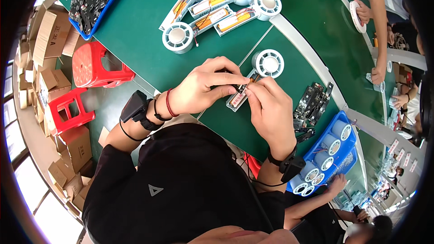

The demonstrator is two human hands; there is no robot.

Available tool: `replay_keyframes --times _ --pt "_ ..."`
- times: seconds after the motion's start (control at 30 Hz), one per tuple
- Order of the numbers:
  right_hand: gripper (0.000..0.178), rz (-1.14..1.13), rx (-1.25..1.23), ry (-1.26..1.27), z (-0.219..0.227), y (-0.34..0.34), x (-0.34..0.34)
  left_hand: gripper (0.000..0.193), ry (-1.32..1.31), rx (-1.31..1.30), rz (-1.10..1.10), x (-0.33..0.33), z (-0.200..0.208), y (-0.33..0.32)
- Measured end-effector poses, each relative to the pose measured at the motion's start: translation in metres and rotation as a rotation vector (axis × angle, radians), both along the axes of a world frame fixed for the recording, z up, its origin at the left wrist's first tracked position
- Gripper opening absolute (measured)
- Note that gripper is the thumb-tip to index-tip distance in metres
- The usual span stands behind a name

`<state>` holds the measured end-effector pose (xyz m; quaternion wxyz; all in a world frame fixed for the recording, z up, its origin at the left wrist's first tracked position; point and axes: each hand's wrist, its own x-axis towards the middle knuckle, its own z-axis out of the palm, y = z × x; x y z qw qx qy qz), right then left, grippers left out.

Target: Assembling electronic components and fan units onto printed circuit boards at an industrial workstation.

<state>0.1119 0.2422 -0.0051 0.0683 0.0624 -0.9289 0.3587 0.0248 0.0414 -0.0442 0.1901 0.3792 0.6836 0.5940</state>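
Observation:
In front of me on the green table lies a grey fan body with a round ribbed head (270,64) and an open handle (236,101). My left hand (210,83) pinches a small black circuit board (241,88) over that handle. From the right, my right hand (273,108) has thumb and forefinger pressed together at the board's edge, beside the handle. What those fingertips grip is too small and covered to make out; the fingers also hide part of the handle's inside.
Several similar fan bodies (226,7) with orange batteries and red wires lie farther off. A pile of black circuit boards (312,104) is at right. Blue bins (337,142) hold fan parts, another (97,25) circuit boards. Red stools (92,65) stand left. Co-workers' hands (337,184) work at right.

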Motion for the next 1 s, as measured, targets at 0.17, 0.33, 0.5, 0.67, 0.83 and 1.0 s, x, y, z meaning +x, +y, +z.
replay_keyframes --times 0.17,0.33,0.5,0.67,0.83,1.0 --pt "0.012 -0.010 -0.081 -0.001 -0.005 0.000 0.000 0.041 0.150 -0.041 -0.003 -0.001 0.000 0.001" --pt "0.014 -0.013 0.057 0.094 0.000 -0.002 0.000 0.041 0.065 -0.006 0.017 0.002 0.000 0.002" --pt "0.016 -0.020 0.118 0.119 0.003 -0.004 0.001 0.042 -0.003 0.018 0.025 0.000 0.000 0.002" --pt "0.013 -0.010 0.102 0.106 0.001 -0.001 0.002 0.042 0.189 -0.025 0.035 -0.001 0.004 0.005" --pt "0.009 -0.034 -0.212 -0.030 -0.001 0.002 0.002 0.043 0.444 -0.068 0.116 0.002 0.003 0.009" --pt "0.009 -0.101 -0.377 -0.115 -0.007 -0.004 0.003 0.043 0.646 -0.137 0.249 0.011 -0.004 0.015"
